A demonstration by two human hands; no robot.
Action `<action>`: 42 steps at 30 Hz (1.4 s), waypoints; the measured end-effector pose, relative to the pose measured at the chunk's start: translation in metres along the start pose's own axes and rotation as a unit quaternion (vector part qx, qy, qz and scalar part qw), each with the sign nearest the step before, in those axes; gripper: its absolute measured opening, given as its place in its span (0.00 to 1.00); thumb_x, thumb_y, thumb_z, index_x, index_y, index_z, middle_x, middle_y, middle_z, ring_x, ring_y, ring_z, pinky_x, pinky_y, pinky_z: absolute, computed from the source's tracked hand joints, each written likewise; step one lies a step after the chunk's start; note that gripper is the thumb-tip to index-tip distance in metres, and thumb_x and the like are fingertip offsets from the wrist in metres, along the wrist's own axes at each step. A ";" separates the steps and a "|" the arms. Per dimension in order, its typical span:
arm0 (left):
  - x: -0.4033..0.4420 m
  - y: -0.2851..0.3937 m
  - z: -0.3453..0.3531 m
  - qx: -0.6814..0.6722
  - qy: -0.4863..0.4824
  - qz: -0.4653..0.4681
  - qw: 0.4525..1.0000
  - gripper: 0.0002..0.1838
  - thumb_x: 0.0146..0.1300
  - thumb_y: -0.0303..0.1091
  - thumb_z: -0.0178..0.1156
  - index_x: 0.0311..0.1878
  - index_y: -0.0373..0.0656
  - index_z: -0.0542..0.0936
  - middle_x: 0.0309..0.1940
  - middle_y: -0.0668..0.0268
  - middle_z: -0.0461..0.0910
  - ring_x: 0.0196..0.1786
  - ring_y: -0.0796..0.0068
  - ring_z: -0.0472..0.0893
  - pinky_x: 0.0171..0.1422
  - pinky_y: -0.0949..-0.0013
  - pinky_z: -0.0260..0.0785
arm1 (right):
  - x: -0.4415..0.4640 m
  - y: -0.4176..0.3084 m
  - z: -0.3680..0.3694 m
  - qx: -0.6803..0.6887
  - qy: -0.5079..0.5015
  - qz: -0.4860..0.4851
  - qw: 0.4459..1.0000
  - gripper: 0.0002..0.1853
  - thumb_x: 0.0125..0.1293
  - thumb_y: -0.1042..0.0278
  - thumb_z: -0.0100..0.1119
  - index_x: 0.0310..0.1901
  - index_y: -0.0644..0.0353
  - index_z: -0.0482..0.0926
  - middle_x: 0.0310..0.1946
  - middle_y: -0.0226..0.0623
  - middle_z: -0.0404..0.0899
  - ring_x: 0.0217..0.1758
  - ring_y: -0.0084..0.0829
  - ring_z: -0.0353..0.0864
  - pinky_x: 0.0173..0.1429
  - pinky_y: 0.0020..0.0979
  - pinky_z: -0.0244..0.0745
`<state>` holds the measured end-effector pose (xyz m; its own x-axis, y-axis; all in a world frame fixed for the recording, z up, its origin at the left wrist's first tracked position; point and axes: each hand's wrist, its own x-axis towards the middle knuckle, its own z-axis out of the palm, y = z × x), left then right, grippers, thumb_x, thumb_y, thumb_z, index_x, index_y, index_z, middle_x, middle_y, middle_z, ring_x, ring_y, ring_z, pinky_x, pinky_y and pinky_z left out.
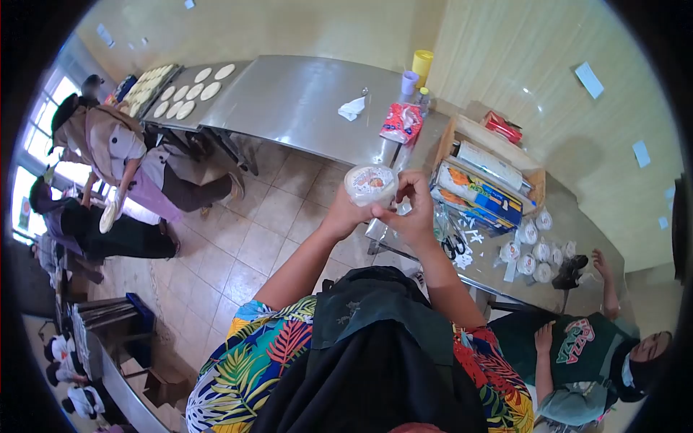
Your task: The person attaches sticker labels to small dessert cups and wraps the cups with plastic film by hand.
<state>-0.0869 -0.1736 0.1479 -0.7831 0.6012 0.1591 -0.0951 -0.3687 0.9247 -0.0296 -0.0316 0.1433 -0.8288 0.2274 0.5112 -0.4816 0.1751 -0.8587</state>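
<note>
A small round tub (370, 182) with a printed, clear-looking lid is held up in front of me. My left hand (348, 214) is wrapped round its left side and underside. At the tub's right edge is my right hand (413, 211), thumb and fingers bent together in a pinch. Whatever lies between those fingertips is too small to make out. Below and right of my hands, black-handled scissors (454, 246) lie on the metal table among white paper strips (469, 238). Several similar round tubs (542, 251) stand grouped farther right.
Boxes of wrap (476, 195) sit in and beside a wooden crate (538, 177). A red packet (402, 123), purple cup (409, 82) and white cloth (352, 108) are on the metal tables. Flat dough rounds (193, 92) lie far left. A co-worker (577, 353) stands right; others work left.
</note>
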 end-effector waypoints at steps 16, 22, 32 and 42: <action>0.018 -0.050 0.069 0.010 -0.290 -0.203 0.935 0.52 0.30 0.42 0.80 0.62 0.39 0.65 0.54 0.63 0.73 0.57 0.70 0.72 0.64 0.67 0.63 | -0.052 -0.032 -0.098 0.214 -0.103 0.156 0.959 0.59 0.34 0.67 0.78 0.70 0.53 0.52 0.62 0.39 0.61 0.66 0.31 0.61 0.68 0.33 0.56; 0.034 -0.052 0.123 -0.022 -0.338 -0.271 0.901 0.51 0.29 0.37 0.79 0.62 0.38 0.66 0.53 0.62 0.75 0.56 0.68 0.74 0.63 0.65 0.65 | -0.071 -0.059 -0.158 -0.052 -0.061 0.087 0.993 0.46 0.38 0.64 0.76 0.63 0.60 0.66 0.65 0.42 0.61 0.70 0.36 0.59 0.71 0.36 0.51; 0.037 -0.123 0.225 -0.457 -0.117 -0.295 0.831 0.32 0.64 0.60 0.45 0.58 0.41 0.71 0.46 0.54 0.78 0.41 0.57 0.79 0.40 0.61 0.73 | -0.099 -0.032 -0.212 -0.258 0.154 0.079 0.951 0.37 0.38 0.71 0.73 0.55 0.62 0.70 0.64 0.46 0.59 0.68 0.44 0.58 0.66 0.37 0.60; 0.044 -0.194 0.268 -0.206 0.023 -0.440 0.874 0.19 0.70 0.46 0.39 0.53 0.44 0.71 0.46 0.60 0.76 0.45 0.65 0.79 0.45 0.62 0.75 | -0.135 -0.012 -0.290 -0.288 0.068 0.068 0.953 0.41 0.41 0.68 0.71 0.61 0.59 0.63 0.60 0.50 0.62 0.64 0.48 0.61 0.65 0.40 0.62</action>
<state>0.0621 0.1146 0.0686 -0.3186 0.7549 -0.5732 -0.8786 -0.0083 0.4775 0.1704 0.2135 0.0950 -0.8090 0.4009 0.4299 -0.1033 0.6230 -0.7754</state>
